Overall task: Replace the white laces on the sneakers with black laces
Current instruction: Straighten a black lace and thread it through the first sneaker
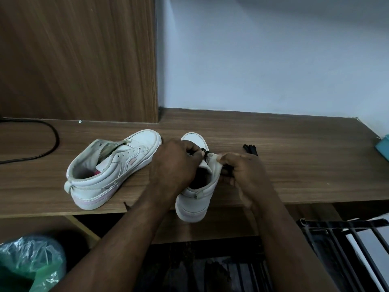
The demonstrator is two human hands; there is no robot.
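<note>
Two white sneakers stand on a wooden desk (294,157). The left sneaker (111,167) has no lace in its eyelets and points away to the right. The right sneaker (195,194) stands at the desk's front edge, heel hanging over it. A black lace (205,153) runs through its upper eyelets. My left hand (174,163) pinches the black lace at the sneaker's left side. My right hand (242,167) grips the sneaker's right collar and a strand of the lace. Another black lace (251,149) lies on the desk behind my right hand.
A black cable (48,142) curves over the desk's left part. A wooden panel (80,57) rises at the back left, a pale wall (263,53) at the back right. A teal object (383,147) sits at the right edge. A plastic-lined bin (29,264) stands lower left; a black rack (347,245) lower right.
</note>
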